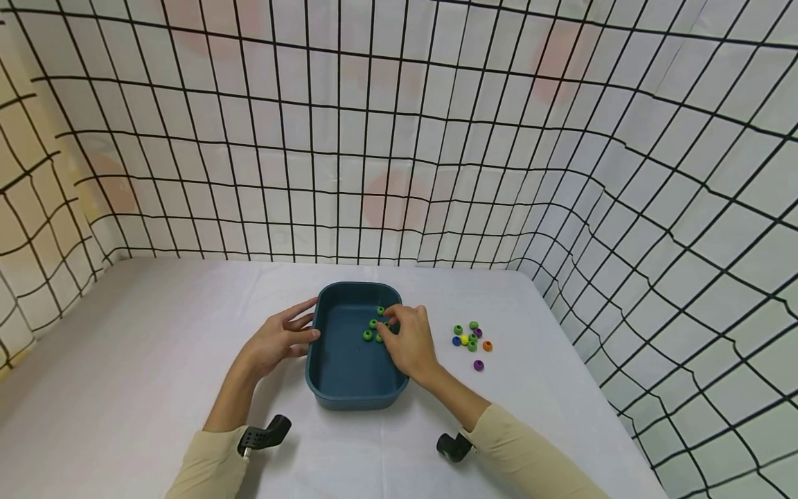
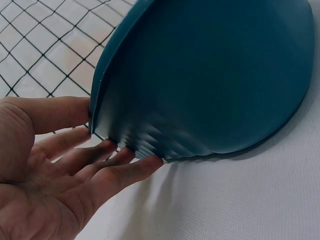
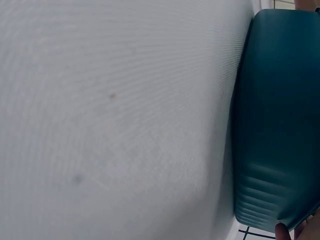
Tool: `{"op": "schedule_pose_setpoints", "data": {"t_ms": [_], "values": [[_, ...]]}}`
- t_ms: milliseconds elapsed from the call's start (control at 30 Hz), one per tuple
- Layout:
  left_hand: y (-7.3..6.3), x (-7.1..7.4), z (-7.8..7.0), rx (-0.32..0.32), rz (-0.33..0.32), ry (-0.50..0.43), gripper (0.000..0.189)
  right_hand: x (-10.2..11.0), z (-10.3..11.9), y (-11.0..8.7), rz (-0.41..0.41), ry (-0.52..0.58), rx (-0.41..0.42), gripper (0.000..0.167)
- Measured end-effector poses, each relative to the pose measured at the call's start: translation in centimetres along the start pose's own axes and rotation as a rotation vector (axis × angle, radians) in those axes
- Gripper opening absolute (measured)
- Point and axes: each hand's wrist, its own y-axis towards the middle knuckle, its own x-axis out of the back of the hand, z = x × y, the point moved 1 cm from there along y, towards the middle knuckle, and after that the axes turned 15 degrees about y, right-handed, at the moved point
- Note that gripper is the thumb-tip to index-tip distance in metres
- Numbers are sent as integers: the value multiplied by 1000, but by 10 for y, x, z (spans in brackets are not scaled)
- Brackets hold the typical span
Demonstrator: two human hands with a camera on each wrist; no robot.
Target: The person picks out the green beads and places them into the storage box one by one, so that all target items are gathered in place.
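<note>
My left hand [image 1: 277, 341] touches the outer left wall of a dark teal plastic bin [image 1: 349, 388], its fingers mostly straight. In the left wrist view the fingertips of that hand [image 2: 85, 165] press against the ribbed side of the bin [image 2: 210, 75]. Over the right rim reaches my right hand [image 1: 411, 346], thumb and fingers bent down inside. Several green beads [image 1: 368, 335] lie in the bin around its fingertips. One green bead shows between thumb and fingers; I cannot tell whether it is pinched.
Loose beads lie on the white tabletop [image 1: 530, 402] right of the bin: several green, a blue bead [image 1: 456, 341], a yellow bead [image 1: 464, 340], an orange bead [image 1: 488, 346] and purple ones [image 1: 479, 365]. Black wire mesh [image 1: 337, 173] stands along the back and both sides.
</note>
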Motion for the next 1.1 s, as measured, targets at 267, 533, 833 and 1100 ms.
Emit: {"op": "schedule_pose_setpoints", "data": {"t_ms": [267, 533, 833, 1100], "values": [[0, 1, 1, 8, -7, 6, 74, 8, 2, -1, -26, 30, 56, 26], [0, 1, 0, 15, -11, 4, 74, 30, -3, -1, -55, 2, 62, 27], [0, 1, 0, 11, -8, 15, 74, 59, -22, -7, -107, -49, 46, 23], [0, 1, 1, 24, -12, 28, 73, 81, -40, -15, -84, -70, -26, 26]]}}
